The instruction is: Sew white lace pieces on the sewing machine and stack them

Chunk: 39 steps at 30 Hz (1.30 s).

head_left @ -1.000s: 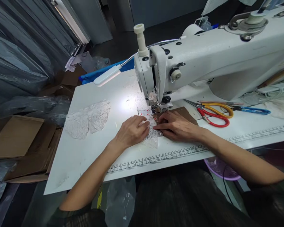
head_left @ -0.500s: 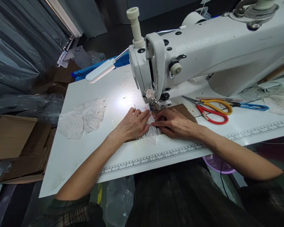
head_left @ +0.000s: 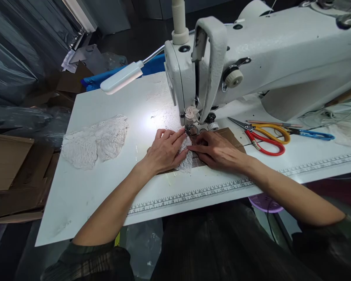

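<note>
A strip of white lace (head_left: 186,161) runs under the presser foot (head_left: 190,130) of the white sewing machine (head_left: 183,74), over a brown flat sheet (head_left: 229,136). My left hand (head_left: 168,150) lies flat on the lace to the left of the foot, fingers stretched out. On the other side, my right hand (head_left: 215,150) has its fingers curled, with the fingertips at the lace's right edge. Its grip is partly hidden. The needle cannot be made out clearly. Another gathered white lace piece (head_left: 96,142) lies on the table to my left.
Scissors (head_left: 263,136) with red and yellow handles lie to the right beside a blue-handled tool (head_left: 316,134). A lit lamp (head_left: 123,78) hangs over the table's far left. A printed ruler (head_left: 193,197) runs along the front edge. Cardboard boxes (head_left: 8,160) stand left of the table.
My view has shifted, so the machine head appears larger. The lace's near end sits slightly closer to the presser foot, and both hands remain on either side of it.
</note>
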### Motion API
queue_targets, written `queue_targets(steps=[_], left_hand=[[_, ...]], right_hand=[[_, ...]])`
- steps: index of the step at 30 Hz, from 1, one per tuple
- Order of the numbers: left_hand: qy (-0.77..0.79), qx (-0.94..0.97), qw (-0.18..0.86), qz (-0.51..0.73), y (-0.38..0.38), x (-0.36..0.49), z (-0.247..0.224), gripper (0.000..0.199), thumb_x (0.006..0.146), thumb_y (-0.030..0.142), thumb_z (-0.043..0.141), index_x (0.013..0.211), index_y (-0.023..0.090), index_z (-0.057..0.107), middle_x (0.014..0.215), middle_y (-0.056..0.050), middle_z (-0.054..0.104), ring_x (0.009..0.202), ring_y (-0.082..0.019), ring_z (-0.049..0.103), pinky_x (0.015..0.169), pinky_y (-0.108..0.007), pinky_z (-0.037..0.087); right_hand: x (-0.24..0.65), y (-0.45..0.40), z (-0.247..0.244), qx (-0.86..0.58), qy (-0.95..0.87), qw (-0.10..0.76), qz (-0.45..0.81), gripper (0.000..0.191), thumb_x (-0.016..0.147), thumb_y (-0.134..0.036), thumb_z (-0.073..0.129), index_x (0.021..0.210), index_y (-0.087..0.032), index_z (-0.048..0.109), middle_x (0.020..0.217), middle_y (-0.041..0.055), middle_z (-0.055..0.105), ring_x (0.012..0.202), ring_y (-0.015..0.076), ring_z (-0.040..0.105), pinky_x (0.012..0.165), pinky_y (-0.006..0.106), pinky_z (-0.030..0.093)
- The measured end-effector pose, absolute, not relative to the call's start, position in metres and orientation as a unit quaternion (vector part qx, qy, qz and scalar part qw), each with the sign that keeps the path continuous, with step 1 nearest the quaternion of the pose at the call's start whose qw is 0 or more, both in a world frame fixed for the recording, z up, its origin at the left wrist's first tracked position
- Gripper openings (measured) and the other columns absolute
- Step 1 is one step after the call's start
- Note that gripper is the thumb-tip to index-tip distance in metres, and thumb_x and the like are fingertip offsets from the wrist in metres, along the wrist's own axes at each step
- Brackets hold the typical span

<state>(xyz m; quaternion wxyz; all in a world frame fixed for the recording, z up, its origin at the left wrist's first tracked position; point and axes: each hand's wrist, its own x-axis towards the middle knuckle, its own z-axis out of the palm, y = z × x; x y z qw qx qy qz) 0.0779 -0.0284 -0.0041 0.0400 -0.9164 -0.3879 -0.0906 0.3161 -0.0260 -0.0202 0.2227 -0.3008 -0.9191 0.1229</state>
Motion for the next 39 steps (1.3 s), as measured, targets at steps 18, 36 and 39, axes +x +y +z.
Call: queue_targets(steps=[18,36,39], left_hand=[[-0.414,-0.899,0.057,-0.132,-0.035,0.082,-0.008,0.042,0.100,0.034,0.045,0.132,0.010,0.059,0.142,-0.020,0.059,0.113,-0.034,0.058,0.094,-0.054,0.038],[-0.402,-0.908,0.063,-0.102,-0.029,0.083,-0.006,0.036,0.101,0.034,0.045,0.124,0.017,0.066,0.135,-0.012,0.065,0.100,-0.030,0.061,0.086,-0.051,0.043],[-0.425,-0.898,0.059,-0.095,-0.028,0.086,-0.006,0.036,0.102,0.034,0.043,0.125,0.017,0.065,0.138,-0.012,0.064,0.101,-0.030,0.060,0.085,-0.050,0.042]], right_hand=[[0.316,-0.022,-0.032,-0.299,-0.901,0.271,0.158,0.030,0.096,-0.023,0.054,0.118,-0.025,0.075,0.107,0.0115,0.059,0.100,0.0244,0.055,0.088,0.045,0.051],[0.312,-0.024,-0.024,-0.328,-0.909,0.225,0.125,0.036,0.098,-0.022,0.049,0.130,-0.023,0.066,0.114,0.0141,0.055,0.108,0.0279,0.053,0.099,0.051,0.050],[0.311,-0.021,-0.024,-0.335,-0.907,0.226,0.121,0.037,0.099,-0.022,0.046,0.131,-0.022,0.064,0.120,0.0155,0.052,0.111,0.0288,0.053,0.099,0.052,0.051]])
